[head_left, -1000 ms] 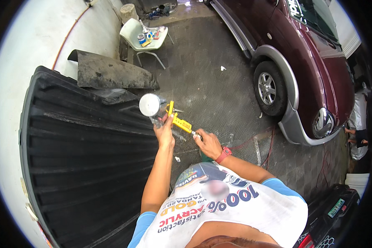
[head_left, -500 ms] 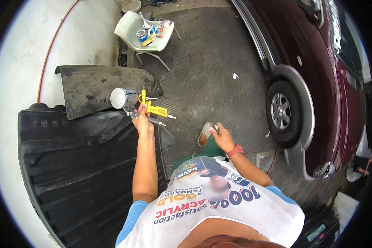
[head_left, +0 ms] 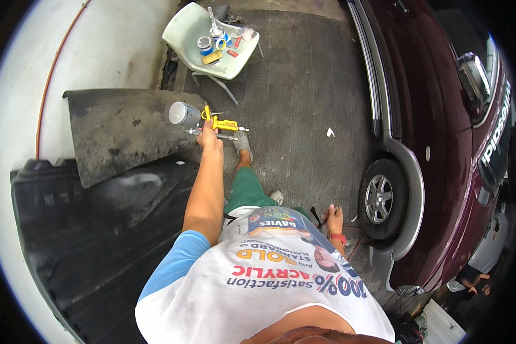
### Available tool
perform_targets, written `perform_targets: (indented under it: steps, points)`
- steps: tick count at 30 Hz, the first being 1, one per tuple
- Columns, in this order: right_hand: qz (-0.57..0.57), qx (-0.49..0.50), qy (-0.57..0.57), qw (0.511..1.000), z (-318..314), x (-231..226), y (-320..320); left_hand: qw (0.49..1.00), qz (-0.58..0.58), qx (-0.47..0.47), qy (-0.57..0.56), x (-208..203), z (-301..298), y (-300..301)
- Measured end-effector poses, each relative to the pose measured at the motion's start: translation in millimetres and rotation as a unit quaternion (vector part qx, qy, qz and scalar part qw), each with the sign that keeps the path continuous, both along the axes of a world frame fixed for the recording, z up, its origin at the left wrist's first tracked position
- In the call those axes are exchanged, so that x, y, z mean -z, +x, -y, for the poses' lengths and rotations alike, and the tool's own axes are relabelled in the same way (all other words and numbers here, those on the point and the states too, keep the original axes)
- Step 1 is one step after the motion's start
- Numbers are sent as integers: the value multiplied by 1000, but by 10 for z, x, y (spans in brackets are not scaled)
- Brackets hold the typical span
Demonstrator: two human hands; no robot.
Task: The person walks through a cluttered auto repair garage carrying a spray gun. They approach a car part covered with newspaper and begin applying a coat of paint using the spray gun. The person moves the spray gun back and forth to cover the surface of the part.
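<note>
My left hand (head_left: 208, 136) reaches forward, closed around a spray gun (head_left: 184, 113) with a silver-grey cup and a yellow air blow gun (head_left: 226, 125) together. Both tools end in metal hose fittings that point to the right, with no hose attached to them. The spray gun's body is partly hidden by my fingers. Low at my right side hangs my right hand (head_left: 334, 219), a red watch on its wrist. Its fingers are curled, and whatever lies in them is too small to name.
Ahead stands a pale chair (head_left: 180, 35) carrying cans, a brush and small red pieces. A curved dark panel (head_left: 117, 126) and a black ribbed liner (head_left: 92, 246) lie along the left wall. A maroon car (head_left: 413, 97) fills the right side. Another person (head_left: 473, 278) is at far right.
I have stepped forward, and the chair appears closer. My left hand still holds both tools. My right hand has swung down and back beside my hip.
</note>
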State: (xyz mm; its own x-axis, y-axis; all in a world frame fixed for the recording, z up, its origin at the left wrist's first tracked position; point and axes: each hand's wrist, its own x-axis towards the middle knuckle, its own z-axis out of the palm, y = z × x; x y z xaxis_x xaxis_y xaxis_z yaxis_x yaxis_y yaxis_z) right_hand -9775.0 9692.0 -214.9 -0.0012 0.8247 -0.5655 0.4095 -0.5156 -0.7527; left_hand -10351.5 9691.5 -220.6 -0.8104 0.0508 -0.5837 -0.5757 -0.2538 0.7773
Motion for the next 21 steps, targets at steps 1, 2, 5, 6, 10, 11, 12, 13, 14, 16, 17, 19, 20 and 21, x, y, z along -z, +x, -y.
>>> perform_targets:
  steps: [1, 2, 5, 6, 10, 11, 12, 13, 14, 16, 17, 19, 20, 21]
  points:
    - [-2, 9, 0, 1000, -9, 254, 178, 1000, 6, -27, -7, 102, -164, -120]
    - [15, 18, -2, 1000, -14, 291, 223, 998, 12, -52, -14, 224, -359, -225]
    - [83, 34, 8, 996, -21, 211, 174, 997, 37, -56, -36, 539, -926, -630]
    - [108, 35, 12, 994, -39, 217, 185, 997, 47, -49, -47, 642, -1083, -750]
    - [139, 47, -65, 987, 162, 182, 248, 993, 74, -32, -83, 886, -1790, -1399]
    - [129, 103, -149, 975, -9, 102, 11, 993, 71, -42, -89, 1010, -1985, -1614]
    - [151, 61, -166, 972, -150, 31, -150, 989, 84, -68, -105, 1158, -2157, -1794]
    - [176, 28, -186, 966, -190, -130, -326, 988, 87, -49, -113, 1299, -2333, -1965]
    - [197, -14, -203, 959, -336, -229, -487, 988, 87, -38, -119, 1418, -2458, -2147]
    - [201, 37, -219, 954, -633, -334, -807, 985, 108, -63, -115, 1660, -2706, -2487]
    - [203, 70, -225, 950, -728, -397, -1027, 984, 110, -69, -124, 1802, -2829, -2636]
    - [210, 68, -215, 951, -1014, -498, -1451, 981, 112, -82, -137, 2035, -3069, -2964]
    - [217, 60, -215, 950, -1131, -530, -1605, 982, 111, -67, -139, 2200, -3122, -3110]
    - [222, 56, -204, 952, -1190, -511, -1734, 980, 111, -68, -150, 2247, -3229, -3207]
